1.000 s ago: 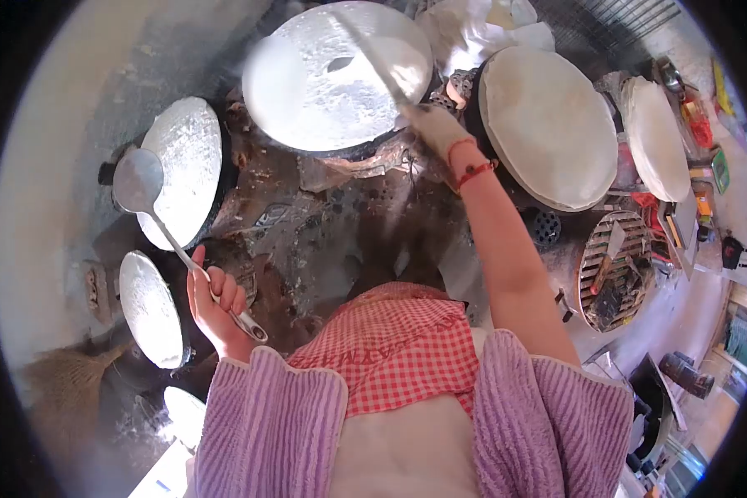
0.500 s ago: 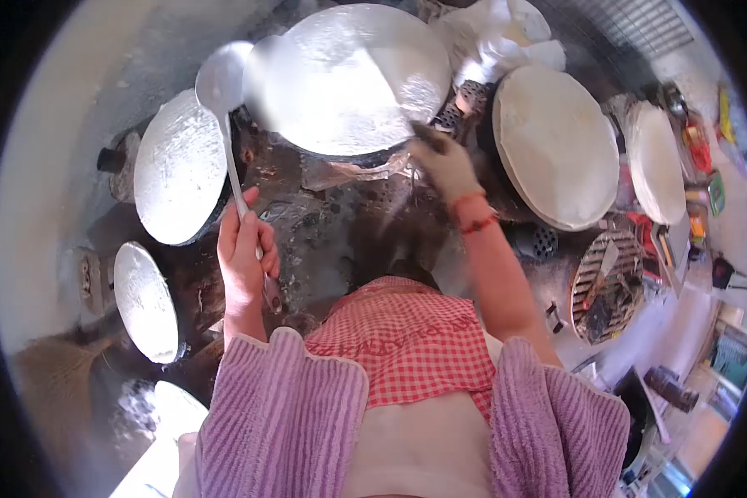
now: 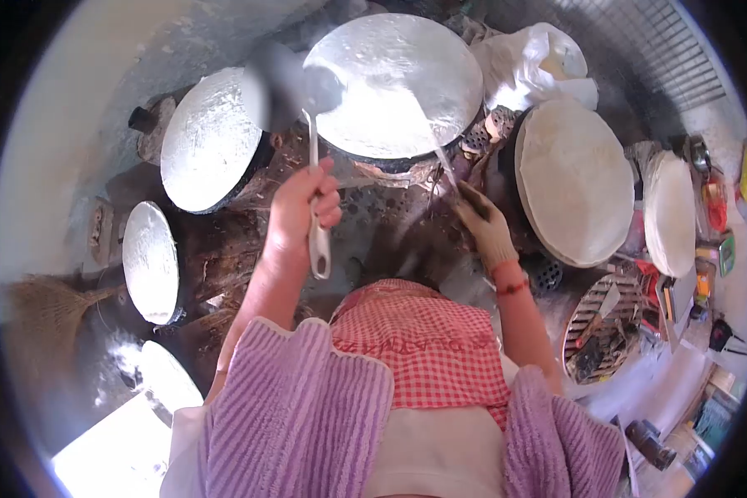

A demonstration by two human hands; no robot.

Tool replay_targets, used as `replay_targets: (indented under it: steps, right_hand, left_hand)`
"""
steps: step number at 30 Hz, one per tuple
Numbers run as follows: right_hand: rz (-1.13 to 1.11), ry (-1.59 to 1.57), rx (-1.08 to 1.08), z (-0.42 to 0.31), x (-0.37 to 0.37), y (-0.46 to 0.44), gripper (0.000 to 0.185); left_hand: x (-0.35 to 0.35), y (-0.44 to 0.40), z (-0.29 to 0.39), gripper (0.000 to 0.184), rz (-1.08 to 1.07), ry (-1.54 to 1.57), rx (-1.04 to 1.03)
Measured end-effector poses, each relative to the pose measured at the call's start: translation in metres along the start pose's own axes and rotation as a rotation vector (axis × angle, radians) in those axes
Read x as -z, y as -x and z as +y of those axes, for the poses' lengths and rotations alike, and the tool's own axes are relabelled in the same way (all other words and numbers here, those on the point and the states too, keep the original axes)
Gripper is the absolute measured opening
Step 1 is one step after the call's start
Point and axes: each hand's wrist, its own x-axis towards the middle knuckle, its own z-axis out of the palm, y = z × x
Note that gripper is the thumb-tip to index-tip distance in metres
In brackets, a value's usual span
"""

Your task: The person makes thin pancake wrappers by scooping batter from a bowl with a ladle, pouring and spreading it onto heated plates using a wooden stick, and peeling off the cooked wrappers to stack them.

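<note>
My left hand (image 3: 307, 203) is closed round the handle of a metal ladle (image 3: 320, 90), whose bowl is over the left edge of the large round griddle (image 3: 390, 83). White, shiny batter or a thin sheet covers that griddle. A dirty glove covers my right hand (image 3: 483, 224), which grips a thin pale scraper (image 3: 445, 166) near the griddle's front edge. The scraper's far end is blurred by glare. Right of the glove, a pale round flatbread (image 3: 574, 183) lies on a dark pan.
Smaller white-coated griddles (image 3: 212, 141), (image 3: 151, 261) stand at the left, with a straw broom (image 3: 50, 315) beside the wall. A stack of flatbreads (image 3: 669, 213) is at the right, near a round slatted rack (image 3: 602, 332) with tools on it. A white plastic bag (image 3: 539, 62) lies behind.
My left hand has carried the ladle right, from the left griddle to the large one. My right hand has drawn back toward me from over the large griddle. The view has shifted too.
</note>
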Motion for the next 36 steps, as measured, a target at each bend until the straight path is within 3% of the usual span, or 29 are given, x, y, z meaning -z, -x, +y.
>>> replay_targets:
  steps: [3, 8, 12, 14, 17, 19, 22, 25, 27, 30, 32, 34, 36]
  right_hand:
    - [0.170, -0.155, 0.100, 0.022, -0.001, -0.008, 0.037]
    - [-0.180, -0.238, 0.027, 0.049, -0.057, -0.058, 0.041]
    - [-0.262, -0.242, -0.208, -0.005, -0.046, -0.016, 0.044]
    - [-0.188, -0.235, -0.026, 0.014, -0.021, -0.017, 0.047]
    - [0.040, -0.177, 0.093, 0.013, 0.000, -0.016, 0.045]
    - [0.194, -0.207, 0.004, 0.011, -0.001, -0.022, 0.043]
    - [-0.023, 0.495, 0.368, 0.036, -0.043, -0.047, 0.043]
    - [-0.168, 0.750, 0.386, 0.031, -0.074, -0.034, 0.046]
    - [-0.027, 0.419, 0.076, 0.003, -0.072, 0.011, 0.047]
    - [0.151, 0.127, 0.216, 0.064, -0.043, 0.015, 0.045]
    - [0.021, 0.265, 0.298, 0.092, -0.031, 0.029, 0.044]
    - [-0.154, 0.403, 0.206, 0.064, -0.048, 0.048, 0.046]
    - [-0.165, 0.424, 0.178, 0.048, -0.040, 0.048, 0.053]
  left_hand:
    - [-0.026, 0.011, -0.031, 0.018, 0.010, 0.095, 0.016]
    - [-0.059, -0.002, -0.044, 0.013, -0.069, 0.186, 0.086]
    - [-0.036, -0.017, 0.000, 0.018, -0.145, 1.082, 0.515]
    - [-0.010, -0.002, 0.017, 0.031, -0.384, 1.245, 0.573]
    - [0.029, 0.019, 0.019, 0.043, -0.707, 0.980, 0.432]
    - [0.052, 0.026, 0.031, 0.045, -0.727, 0.809, 0.313]
    - [0.072, 0.028, 0.066, 0.046, -0.665, 0.725, 0.268]
    - [0.087, 0.023, 0.100, 0.044, -0.512, 0.474, 0.254]
    - [0.099, 0.022, 0.106, 0.044, -0.467, 0.398, 0.261]
    - [0.100, 0.026, 0.112, 0.043, -0.495, 0.326, 0.297]
    - [0.095, 0.028, 0.121, 0.049, -0.621, 0.289, 0.371]
    - [0.092, 0.026, 0.135, 0.056, -0.762, 0.432, 0.405]
    - [0.073, 0.030, 0.142, 0.060, -0.908, 0.523, 0.286]
